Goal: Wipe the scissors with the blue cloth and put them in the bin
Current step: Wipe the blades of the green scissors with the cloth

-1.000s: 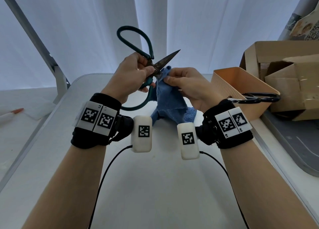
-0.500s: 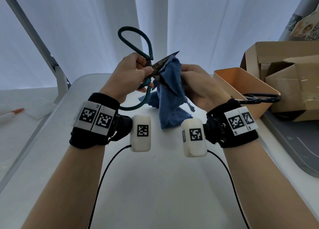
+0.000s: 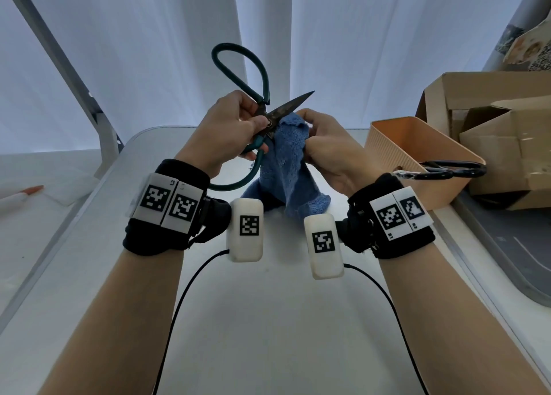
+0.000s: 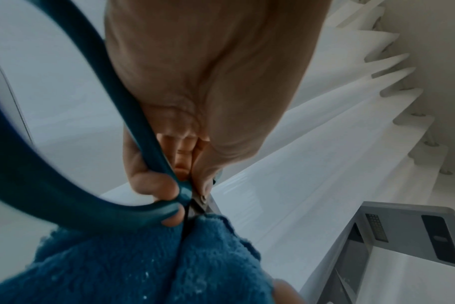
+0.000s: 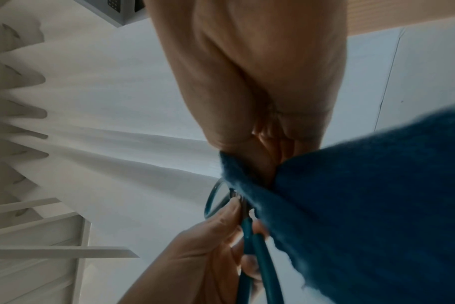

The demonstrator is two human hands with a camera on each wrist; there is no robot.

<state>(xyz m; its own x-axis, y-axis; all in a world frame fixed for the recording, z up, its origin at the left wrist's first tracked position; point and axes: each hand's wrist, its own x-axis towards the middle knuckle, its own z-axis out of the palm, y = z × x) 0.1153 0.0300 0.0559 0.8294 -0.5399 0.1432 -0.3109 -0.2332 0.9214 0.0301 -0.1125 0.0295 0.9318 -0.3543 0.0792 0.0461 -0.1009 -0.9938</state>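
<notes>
Green-handled scissors (image 3: 262, 108) with dark worn blades are held up above the table, tip pointing up and right. My left hand (image 3: 232, 129) grips them at the pivot, thumb and fingers pinched around the handle roots (image 4: 179, 193). My right hand (image 3: 322, 144) pinches the blue cloth (image 3: 290, 162) against the lower part of the blades near the pivot; the blade tip sticks out bare above the cloth. The rest of the cloth (image 5: 364, 205) hangs down to the table. The orange bin (image 3: 417, 153) stands to the right.
A second pair of dark scissors (image 3: 447, 169) lies across the bin's near rim. Cardboard boxes (image 3: 492, 132) stand behind the bin, a grey mat (image 3: 512, 245) beside it. A metal frame post (image 3: 98, 120) rises at the left. Cables (image 3: 185, 299) trail from both wrists over the white table (image 3: 268, 320).
The cloth was pushed up along the blade to its tip half a second ago; now my right hand has drawn it back down near the pivot, baring the tip again. My left hand stays put.
</notes>
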